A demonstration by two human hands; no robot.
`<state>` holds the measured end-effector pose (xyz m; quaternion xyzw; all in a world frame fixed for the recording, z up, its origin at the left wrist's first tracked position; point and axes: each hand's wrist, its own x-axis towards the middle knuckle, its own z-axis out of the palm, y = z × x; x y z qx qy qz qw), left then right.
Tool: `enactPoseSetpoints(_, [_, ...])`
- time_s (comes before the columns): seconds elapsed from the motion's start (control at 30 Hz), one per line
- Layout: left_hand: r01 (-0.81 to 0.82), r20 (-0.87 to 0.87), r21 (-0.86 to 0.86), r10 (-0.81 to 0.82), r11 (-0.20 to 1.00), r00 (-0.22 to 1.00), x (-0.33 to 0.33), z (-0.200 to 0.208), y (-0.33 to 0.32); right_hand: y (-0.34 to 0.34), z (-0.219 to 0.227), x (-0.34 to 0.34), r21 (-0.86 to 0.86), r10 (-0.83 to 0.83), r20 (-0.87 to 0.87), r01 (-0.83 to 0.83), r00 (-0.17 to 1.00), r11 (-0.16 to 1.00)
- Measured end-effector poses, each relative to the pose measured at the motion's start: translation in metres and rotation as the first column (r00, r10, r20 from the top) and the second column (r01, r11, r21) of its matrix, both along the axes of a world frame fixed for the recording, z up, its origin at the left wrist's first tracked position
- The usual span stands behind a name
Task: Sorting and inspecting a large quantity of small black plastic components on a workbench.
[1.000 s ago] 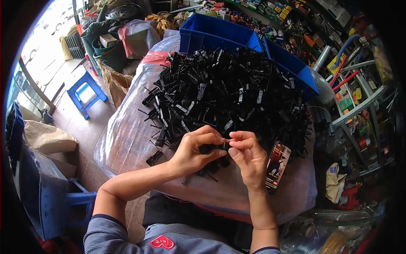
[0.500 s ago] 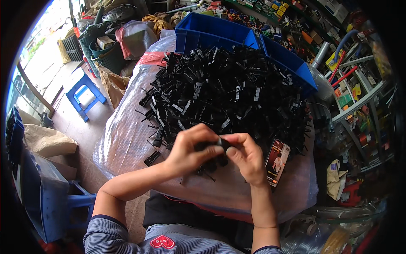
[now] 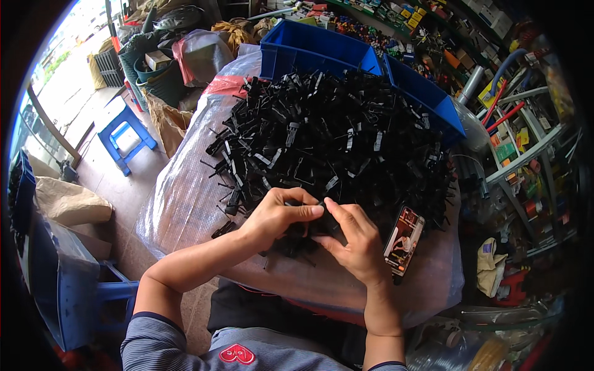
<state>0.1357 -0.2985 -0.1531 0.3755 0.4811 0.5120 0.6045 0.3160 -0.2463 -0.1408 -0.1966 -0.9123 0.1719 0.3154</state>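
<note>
1. Site type: a small shop, apparently hardware, with a work area inside.
2. Stock: boxed goods (image 3: 414,15) and small multicoloured items (image 3: 365,34) crowd the shelving at the far side.
3. Materials: a metal tube (image 3: 473,83) and a cluttered metal rack (image 3: 526,151) stand at right.
4. Work surface: woven plastic sheeting (image 3: 179,204) carries a heap of black parts (image 3: 340,136) beside a blue bin (image 3: 322,52).
5. Frontage: a bright opening (image 3: 68,62) faces outdoors; a blue stool (image 3: 127,133) stands nearby.

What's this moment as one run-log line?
left hand: grip closed on small black part | right hand: thumb and forefinger apart, contact unclear | pile of black parts: before hands | phone: lit, right of right hand
</note>
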Motion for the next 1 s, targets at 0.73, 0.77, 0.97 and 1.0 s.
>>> enactPoseSetpoints(0.73, [-0.121,-0.231,0.459,0.25,0.88,0.94,0.008,-0.015,-0.003,0.004,-0.019,-0.025,0.191,-0.1,-0.089,0.115,0.991,0.975])
enactPoseSetpoints(0.77, [-0.157,-0.13,0.371,0.219,0.915,0.967,0.008,-0.015,-0.003,0.005,-0.018,-0.025,0.195,-0.095,-0.09,0.111,0.991,0.975])
enactPoseSetpoints(0.97, [-0.103,-0.221,0.301,0.175,0.948,0.959,0.009,-0.012,-0.002,0.002,-0.028,-0.023,0.185,-0.152,-0.043,0.158,0.987,0.97])
enactPoseSetpoints(1.0, [-0.102,-0.22,0.3,0.173,0.949,0.96,0.01,-0.013,-0.002,0.003,-0.032,-0.023,0.219,-0.166,-0.04,0.17,0.985,0.961])
